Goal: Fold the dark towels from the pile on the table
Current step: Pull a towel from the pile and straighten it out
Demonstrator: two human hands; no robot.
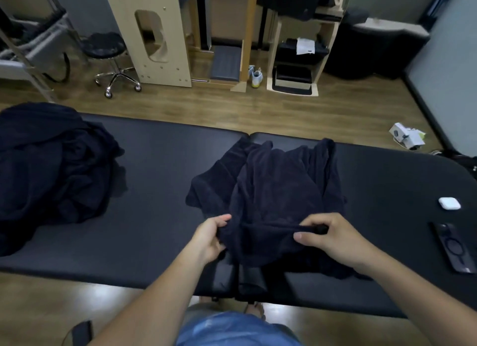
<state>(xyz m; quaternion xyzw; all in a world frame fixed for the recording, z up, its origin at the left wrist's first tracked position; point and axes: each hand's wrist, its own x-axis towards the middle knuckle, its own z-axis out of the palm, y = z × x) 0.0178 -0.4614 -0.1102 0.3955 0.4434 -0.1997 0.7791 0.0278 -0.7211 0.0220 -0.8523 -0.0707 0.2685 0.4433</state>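
Note:
A dark navy towel [271,188] lies crumpled on the black padded table [160,190], in front of me and slightly right of centre. My left hand [210,238] pinches the towel's near edge at its left end. My right hand [327,238] grips the same edge further right, so the hem stretches between both hands. Part of the towel hangs over the table's near edge. A heap of dark towels [51,170] sits at the table's left end, apart from my hands.
A white earbud case [449,203] and a dark phone [453,246] lie on the table at the right. Behind the table are a wheeled stool [108,53], wooden frames [154,35] and a white box on the floor [407,136].

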